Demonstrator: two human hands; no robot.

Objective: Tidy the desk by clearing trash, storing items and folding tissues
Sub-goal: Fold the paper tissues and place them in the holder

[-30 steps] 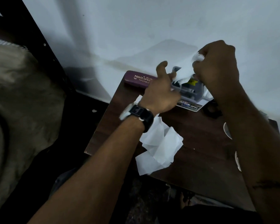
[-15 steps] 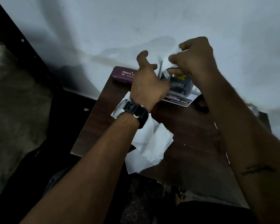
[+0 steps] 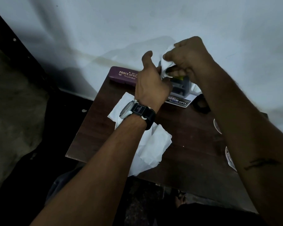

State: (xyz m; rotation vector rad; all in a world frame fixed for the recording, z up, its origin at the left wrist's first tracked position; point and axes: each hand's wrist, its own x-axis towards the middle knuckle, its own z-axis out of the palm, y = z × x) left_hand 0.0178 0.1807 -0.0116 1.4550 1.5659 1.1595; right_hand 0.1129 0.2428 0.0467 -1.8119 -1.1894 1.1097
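Tissue [image 3: 166,62]: white, crumpled, pinched between left hand [image 3: 151,88] and right hand [image 3: 189,62] above dark surface [image 3: 186,136].

A single wide-angle view comes from the person's head, looking forward and steeply down over both forearms onto a small dark wooden desk [image 3: 191,144] that stands against a pale wall [image 3: 137,26]. It sits close: the arms enter from the bottom edge and fill much of the frame, and the left hand [image 3: 151,88] and right hand [image 3: 190,58] meet just above centre. The picture bends at its edges, with dark floor [image 3: 69,111] at the left; no second view shares the scene.
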